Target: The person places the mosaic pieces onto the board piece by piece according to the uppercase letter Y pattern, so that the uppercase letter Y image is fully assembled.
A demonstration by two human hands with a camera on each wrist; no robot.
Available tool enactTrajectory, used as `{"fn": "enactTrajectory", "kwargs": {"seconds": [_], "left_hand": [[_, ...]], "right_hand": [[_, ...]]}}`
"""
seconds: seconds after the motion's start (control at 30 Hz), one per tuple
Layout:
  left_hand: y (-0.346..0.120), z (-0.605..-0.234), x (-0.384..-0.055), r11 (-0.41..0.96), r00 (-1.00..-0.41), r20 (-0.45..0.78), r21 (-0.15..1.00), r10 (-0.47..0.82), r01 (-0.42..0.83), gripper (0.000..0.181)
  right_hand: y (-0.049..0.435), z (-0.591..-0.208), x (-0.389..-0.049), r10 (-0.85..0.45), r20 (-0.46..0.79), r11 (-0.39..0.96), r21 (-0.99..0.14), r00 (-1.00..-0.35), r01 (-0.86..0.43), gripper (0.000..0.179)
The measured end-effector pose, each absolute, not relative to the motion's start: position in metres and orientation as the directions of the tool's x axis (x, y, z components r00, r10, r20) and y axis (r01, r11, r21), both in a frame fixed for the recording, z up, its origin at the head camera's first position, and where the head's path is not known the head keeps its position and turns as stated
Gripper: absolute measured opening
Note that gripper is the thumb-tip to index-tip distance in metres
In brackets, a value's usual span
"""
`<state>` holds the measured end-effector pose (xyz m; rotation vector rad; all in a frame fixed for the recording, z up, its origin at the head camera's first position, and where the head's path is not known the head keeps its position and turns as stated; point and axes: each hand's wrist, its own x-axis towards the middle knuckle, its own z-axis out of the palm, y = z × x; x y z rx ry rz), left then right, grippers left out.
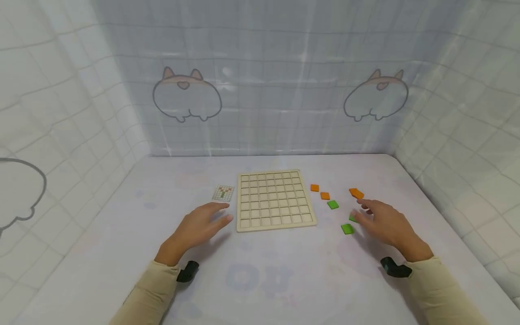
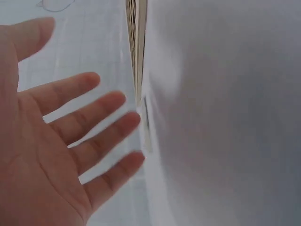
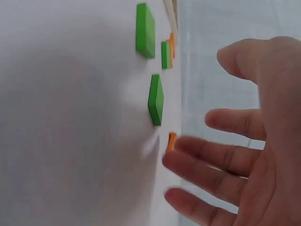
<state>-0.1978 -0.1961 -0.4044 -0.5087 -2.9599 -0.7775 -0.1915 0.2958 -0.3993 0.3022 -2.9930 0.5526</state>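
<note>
A cream square board (image 1: 272, 203) divided into a grid of shallow cells lies in the middle of the table. Left of it is a small card (image 1: 223, 193) printed with a grid and a coloured pattern. My left hand (image 1: 199, 228) hovers near the card and the board's left edge, its fingers spread and holding nothing. Over the loose tiles on the right is my right hand (image 1: 386, 225), fingers apart and the palm bare in the right wrist view. Nearest to it are an orange piece (image 1: 356, 193), a green tile (image 3: 156, 100) partly hidden in the head view, and another green tile (image 1: 347, 229).
Two orange tiles, one at the back (image 1: 314, 188) and one closer (image 1: 325, 196), lie off the board's right side with a green tile (image 1: 333, 204). A cloth wall (image 1: 276, 90) with grid lines and animal drawings closes off the table's back and sides.
</note>
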Motion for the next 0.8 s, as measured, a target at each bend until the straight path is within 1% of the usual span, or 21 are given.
{"fn": "enactTrajectory", "kwargs": {"seconds": [0.1, 0.17, 0.37, 0.53, 0.63, 0.7, 0.8], "left_hand": [[-0.187, -0.409, -0.207, 0.784, -0.953, 0.095, 0.549, 0.287, 0.291, 0.051], [-0.182, -0.411, -0.212, 0.753, -0.955, 0.087, 0.596, 0.285, 0.279, 0.048], [-0.176, -0.418, -0.219, 0.644, -0.942, 0.067, 0.714, 0.329, 0.276, 0.043], [-0.179, -0.421, -0.218, 0.630, -0.941, 0.042, 0.733, 0.335, 0.256, 0.043], [-0.182, -0.425, -0.219, 0.624, -0.932, 0.040, 0.733, 0.360, 0.272, 0.044], [-0.183, -0.429, -0.220, 0.626, -0.926, 0.041, 0.726, 0.376, 0.287, 0.044], [-0.185, -0.433, -0.222, 0.635, -0.922, 0.049, 0.711, 0.384, 0.302, 0.042]], "right_hand": [[0.295, -0.404, -0.195, -0.157, 0.120, 0.866, -0.460, -0.980, -0.195, 0.056], [0.294, -0.408, -0.197, -0.145, 0.115, 0.840, -0.511, -0.983, -0.183, 0.050], [0.295, -0.413, -0.198, -0.096, 0.073, 0.803, -0.584, -0.993, -0.121, 0.038], [0.294, -0.414, -0.197, -0.150, 0.017, 0.770, -0.625, -0.989, -0.127, 0.027], [0.293, -0.415, -0.196, -0.194, -0.020, 0.768, -0.625, -0.981, -0.139, 0.020], [0.294, -0.416, -0.194, -0.220, -0.041, 0.767, -0.624, -0.975, -0.147, 0.020], [0.295, -0.416, -0.192, -0.264, -0.059, 0.771, -0.612, -0.963, -0.174, 0.025]]}}
